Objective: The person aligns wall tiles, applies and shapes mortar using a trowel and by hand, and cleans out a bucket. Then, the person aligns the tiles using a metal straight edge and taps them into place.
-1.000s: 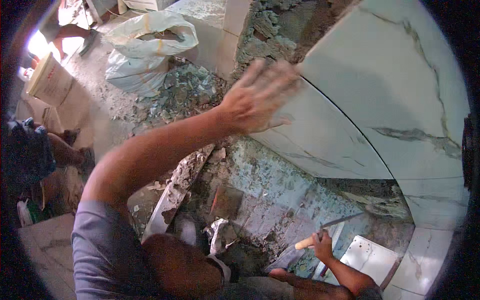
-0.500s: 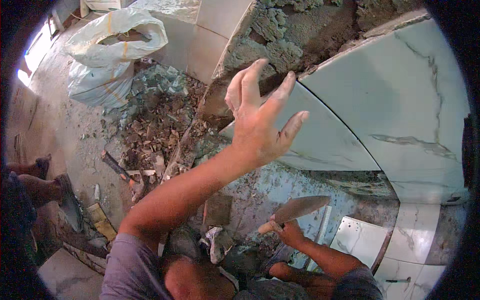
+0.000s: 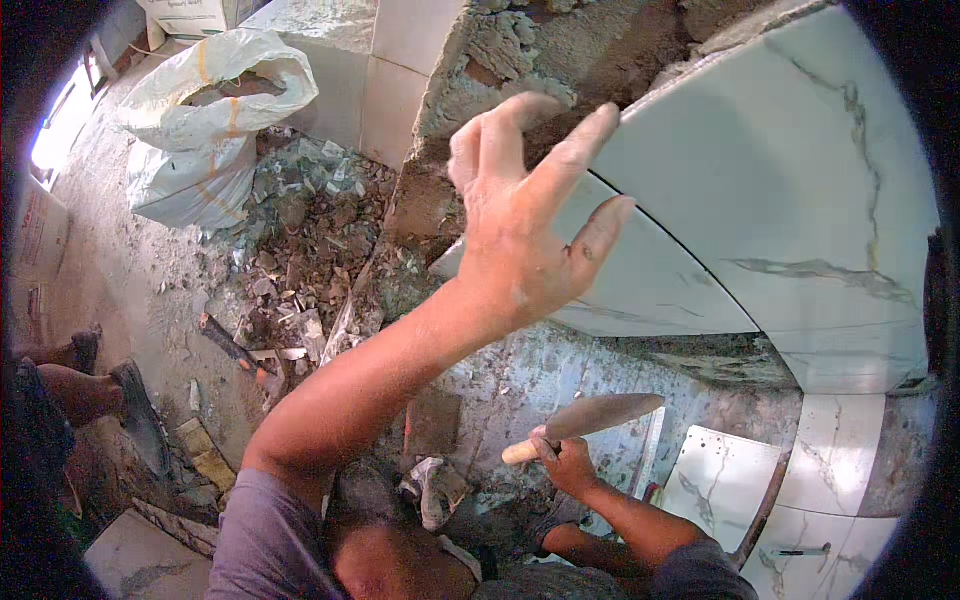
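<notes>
My left hand (image 3: 525,220) is raised with fingers spread and bent, its index fingertip at the upper edge of a white grey-veined wall tile (image 3: 770,180); contact is unclear. Behind the fingers lies rough grey mortar (image 3: 510,45) on the wall's edge. A second veined tile (image 3: 650,270), split from the upper one by a dark joint, is partly hidden by that hand. Lower down, my right hand (image 3: 568,468) grips the wooden handle of a trowel (image 3: 610,410), its pointed metal blade extending rightward above a smaller white veined tile (image 3: 715,480).
A white woven sack (image 3: 190,175) stands upper left beside heaped rubble (image 3: 300,230). A hammer-like tool (image 3: 235,345) lies among debris. Another person's leg and shoe (image 3: 130,410) are at far left. A pale straight strip (image 3: 648,440) leans near the trowel.
My left hand has gone from blurred motion to spread, bent fingers at the tile edge, its index finger lately moving upper-right. The trowel blade has turned broad side into view. The camera's view has shifted.
</notes>
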A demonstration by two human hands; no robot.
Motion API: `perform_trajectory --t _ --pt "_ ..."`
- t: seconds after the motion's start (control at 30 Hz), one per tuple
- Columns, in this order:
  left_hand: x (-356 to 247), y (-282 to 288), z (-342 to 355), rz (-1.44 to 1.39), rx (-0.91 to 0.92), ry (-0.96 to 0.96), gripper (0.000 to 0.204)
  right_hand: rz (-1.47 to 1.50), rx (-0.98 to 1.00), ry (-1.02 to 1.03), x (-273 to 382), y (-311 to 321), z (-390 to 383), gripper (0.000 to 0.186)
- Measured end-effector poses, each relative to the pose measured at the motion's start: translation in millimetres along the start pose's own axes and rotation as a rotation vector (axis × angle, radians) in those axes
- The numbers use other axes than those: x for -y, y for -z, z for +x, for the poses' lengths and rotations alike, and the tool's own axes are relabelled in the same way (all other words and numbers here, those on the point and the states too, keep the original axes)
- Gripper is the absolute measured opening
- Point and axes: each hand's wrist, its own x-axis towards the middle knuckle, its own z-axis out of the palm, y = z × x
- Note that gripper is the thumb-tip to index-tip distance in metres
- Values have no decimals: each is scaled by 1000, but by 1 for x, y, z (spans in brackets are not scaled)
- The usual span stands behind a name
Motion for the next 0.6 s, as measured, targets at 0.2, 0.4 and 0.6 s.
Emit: perform_trajectory --t 0.2,0.4,0.6 --pt "17 24 -8 455 -87 -190 31 -70 -19 -66 6 0 -4 31" --pt "27 19 -18 50 -97 -102 27 -71 28 -166 15 3 -3 25" --pt "27 17 -50 -297 10 223 38 -107 -138 318 76 42 29 17"
